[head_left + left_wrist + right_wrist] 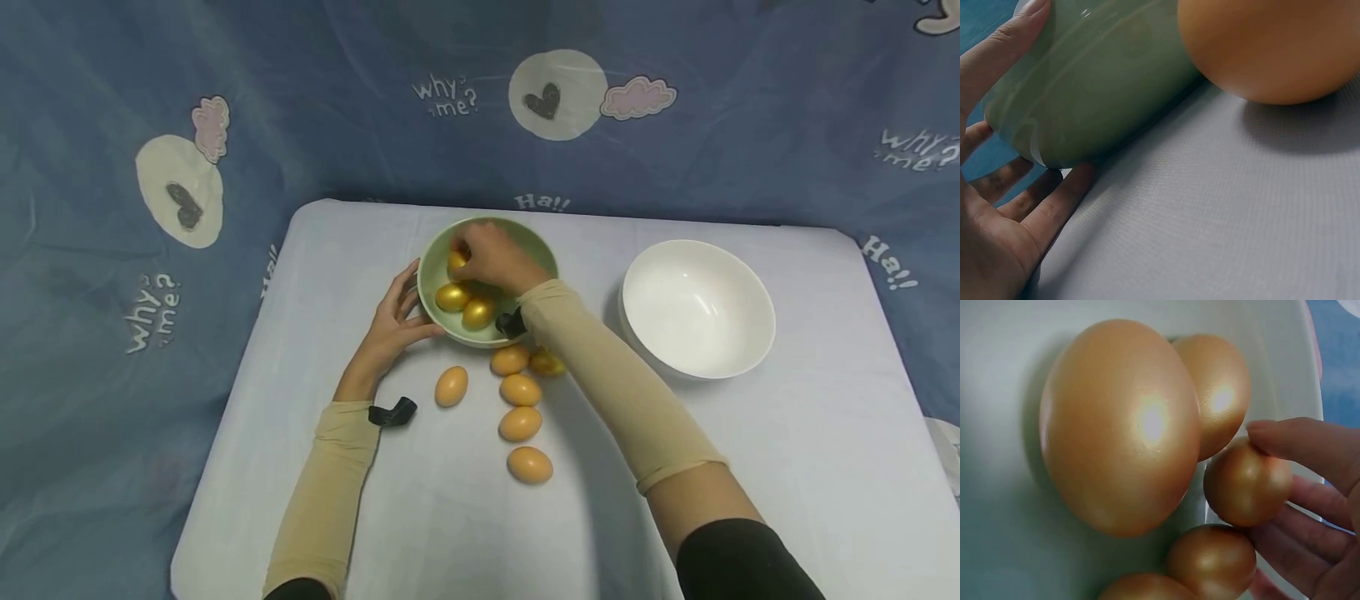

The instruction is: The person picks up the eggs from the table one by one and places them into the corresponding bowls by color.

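Note:
A light green bowl point(487, 336) stands near the far edge of the table with several golden eggs point(477, 313) inside. At its left side my left hand point(390, 321) holds the bowl, thumb and fingers spread around the outer wall. My right hand point(495, 254) reaches into the bowl. In the right wrist view its thumb and fingers pinch a golden egg point(1249, 481) by the bowl's wall, and a large-looking golden egg point(1119, 428) lies closer to the camera. A brown egg point(1272, 50) sits beside the bowl in the left wrist view.
Several brown eggs point(521, 423) form a rough line on the white table point(450, 517) in front of the bowl. Beside them a golden egg point(547, 363) lies partly under my right forearm. To the right stands a white bowl point(697, 308). A blue printed cloth point(360, 100) hangs behind.

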The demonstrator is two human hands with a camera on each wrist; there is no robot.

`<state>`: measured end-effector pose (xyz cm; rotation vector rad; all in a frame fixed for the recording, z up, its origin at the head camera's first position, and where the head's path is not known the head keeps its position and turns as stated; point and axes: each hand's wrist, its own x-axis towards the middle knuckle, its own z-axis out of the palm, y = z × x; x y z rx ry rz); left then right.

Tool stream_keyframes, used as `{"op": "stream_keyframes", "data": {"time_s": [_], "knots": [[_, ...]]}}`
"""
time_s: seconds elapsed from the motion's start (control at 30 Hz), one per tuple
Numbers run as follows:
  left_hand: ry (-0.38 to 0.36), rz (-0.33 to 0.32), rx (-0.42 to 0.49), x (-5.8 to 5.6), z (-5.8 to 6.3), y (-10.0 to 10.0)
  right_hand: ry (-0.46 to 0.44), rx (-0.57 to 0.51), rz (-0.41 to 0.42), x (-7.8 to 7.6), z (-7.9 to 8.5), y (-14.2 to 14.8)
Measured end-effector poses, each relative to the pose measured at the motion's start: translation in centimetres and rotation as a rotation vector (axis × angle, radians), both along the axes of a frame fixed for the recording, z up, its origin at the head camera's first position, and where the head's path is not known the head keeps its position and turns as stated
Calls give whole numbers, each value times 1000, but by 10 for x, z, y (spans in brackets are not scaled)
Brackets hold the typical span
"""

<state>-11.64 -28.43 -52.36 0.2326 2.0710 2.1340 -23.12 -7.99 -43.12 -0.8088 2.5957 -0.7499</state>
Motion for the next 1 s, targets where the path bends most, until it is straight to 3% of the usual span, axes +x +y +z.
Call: {"op": "stream_keyframes", "data": {"time_s": [0.23, 0.53, 0.83, 1.0], "knots": [[-10, 5, 14, 2, -1, 0, -14, 47, 17, -2, -4, 0], [-12, 6, 12, 0, -2, 0, -20, -78, -3, 4, 8, 14], [1, 0, 17, -1, -2, 0, -31, -166, -20, 20, 14, 42], [1, 3, 8, -3, -2, 1, -24, -266, -49, 39, 17, 61]]}}
